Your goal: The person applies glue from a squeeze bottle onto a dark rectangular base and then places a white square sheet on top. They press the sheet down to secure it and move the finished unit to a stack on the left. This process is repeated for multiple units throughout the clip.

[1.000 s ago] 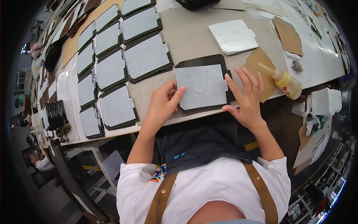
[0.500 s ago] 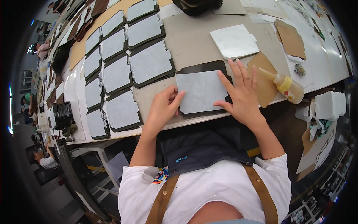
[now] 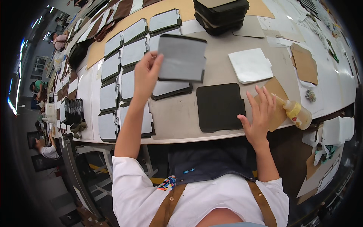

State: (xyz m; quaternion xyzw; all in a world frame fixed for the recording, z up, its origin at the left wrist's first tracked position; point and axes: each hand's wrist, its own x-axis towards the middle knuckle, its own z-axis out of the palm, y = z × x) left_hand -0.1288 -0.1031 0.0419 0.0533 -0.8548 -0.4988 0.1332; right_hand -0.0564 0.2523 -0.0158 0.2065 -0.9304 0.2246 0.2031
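Observation:
My left hand [image 3: 144,77] pinches the left edge of a black panel faced with a pale grey sheet [image 3: 183,56]. It holds this panel above the table, over the near end of the laid-out rows. Another black panel [image 3: 220,108], flat and bare on top, lies at the table's near edge. Beside its right side my right hand [image 3: 260,120] is open with fingers spread, its thumb near the panel's edge. Behind that hand lie a brown card [image 3: 275,89] and a squeeze bottle with a yellow label [image 3: 298,113]. A pad of white sheets [image 3: 250,66] sits farther back.
Rows of grey-faced black panels [image 3: 109,96] overlap along the left of the table. A tall stack of black panels [image 3: 223,17] stands at the back. Brown pieces [image 3: 304,64] lie at right. Beyond the table's right edge is a white container [image 3: 336,128]. People work far left.
My left hand has lifted the grey-faced panel and carried it up and left, uncovering a bare black panel. My right hand has come off the panel to its right. The view has shifted.

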